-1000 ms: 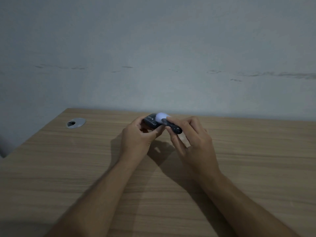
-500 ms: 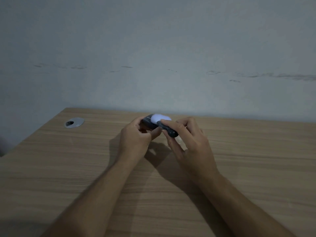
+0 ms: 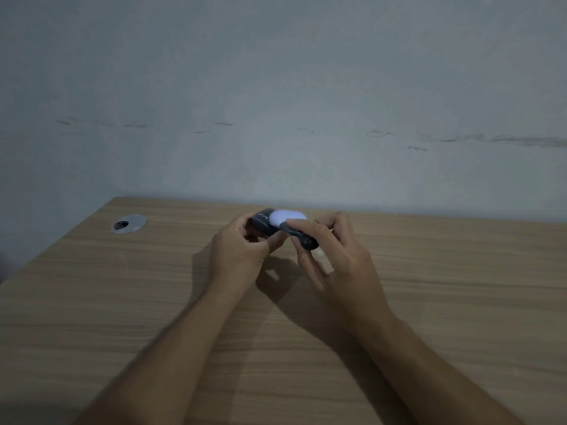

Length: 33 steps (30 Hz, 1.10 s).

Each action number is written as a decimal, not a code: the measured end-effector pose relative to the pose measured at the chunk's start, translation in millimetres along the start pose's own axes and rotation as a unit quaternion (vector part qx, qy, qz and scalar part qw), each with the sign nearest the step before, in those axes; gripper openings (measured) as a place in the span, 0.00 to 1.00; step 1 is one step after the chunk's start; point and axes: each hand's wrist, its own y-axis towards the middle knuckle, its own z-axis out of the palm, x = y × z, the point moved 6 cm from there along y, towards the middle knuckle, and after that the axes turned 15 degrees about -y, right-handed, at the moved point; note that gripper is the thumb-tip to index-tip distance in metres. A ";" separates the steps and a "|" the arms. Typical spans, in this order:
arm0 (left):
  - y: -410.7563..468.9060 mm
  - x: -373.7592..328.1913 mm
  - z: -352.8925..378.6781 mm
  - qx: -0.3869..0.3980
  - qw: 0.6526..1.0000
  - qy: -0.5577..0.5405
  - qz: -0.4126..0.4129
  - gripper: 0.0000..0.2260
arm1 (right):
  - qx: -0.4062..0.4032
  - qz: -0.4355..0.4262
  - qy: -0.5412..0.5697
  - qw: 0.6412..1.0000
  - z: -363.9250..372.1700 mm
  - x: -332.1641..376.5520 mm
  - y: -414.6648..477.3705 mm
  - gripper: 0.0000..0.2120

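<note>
A small dark case (image 3: 263, 221) with pale lettering is held just above the wooden table (image 3: 122, 302) near its far edge. My left hand (image 3: 239, 250) grips the case from the left, fingers curled round it. A pale, glowing oval surface (image 3: 288, 216) shows on the case's right side. My right hand (image 3: 334, 262) pinches a dark curved earpiece (image 3: 302, 237) between thumb and forefinger, right against that pale surface. What lies under the right hand's fingers is unclear.
A round metal cable grommet (image 3: 129, 223) sits in the table's far left corner. A grey scuffed wall (image 3: 276, 102) rises directly behind the table. The table's left edge runs diagonally toward me.
Both hands and the case have drifted slightly left and toward the wall. The grips look the same.
</note>
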 end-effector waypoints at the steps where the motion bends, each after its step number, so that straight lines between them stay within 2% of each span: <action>1: 0.7 0.4 -0.6 -0.001 1.000 0.007 0.002 0.17 | 0.010 -0.012 -0.004 1.000 0.7 2.9 -1.0 0.15; 6: -0.3 -0.7 1.3 0.000 1.000 -0.022 0.007 0.22 | 0.008 0.060 -0.005 0.998 5.7 -10.3 -0.8 0.15; 8: 0.6 -0.1 1.6 0.004 1.000 -0.016 0.007 0.22 | 0.006 0.040 0.027 0.999 2.2 -7.5 0.4 0.15; 11: 3.4 2.7 0.0 0.006 1.000 0.003 0.005 0.14 | 0.023 -0.013 0.029 0.999 3.1 1.5 1.0 0.14; 13: 2.4 3.9 0.8 0.014 1.000 -0.021 0.004 0.15 | 0.026 0.024 0.029 0.999 8.2 -5.7 0.7 0.14; 16: 0.6 3.7 4.2 0.042 0.997 -0.061 0.002 0.16 | -0.018 0.101 0.039 0.994 2.7 -22.6 1.5 0.12; 19: 0.1 2.6 6.4 0.075 0.996 -0.055 -0.008 0.17 | -0.046 0.106 0.055 0.992 -9.1 -23.7 2.5 0.11; 22: -1.5 2.5 8.4 0.103 0.994 -0.046 -0.014 0.18 | -0.014 0.079 0.050 0.996 -5.5 -16.0 2.0 0.09; 28: -5.8 -6.3 8.7 0.114 0.993 -0.020 0.007 0.21 | -0.019 0.181 0.023 0.983 -4.7 -42.3 1.1 0.06; 30: -7.8 -8.7 11.0 0.118 0.993 0.011 0.017 0.24 | -0.031 0.172 0.034 0.984 -11.2 -42.8 3.3 0.06; 33: -9.3 -11.3 14.0 0.118 0.991 0.054 0.029 0.24 | -0.016 0.094 0.053 0.994 -13.5 -21.7 5.8 0.08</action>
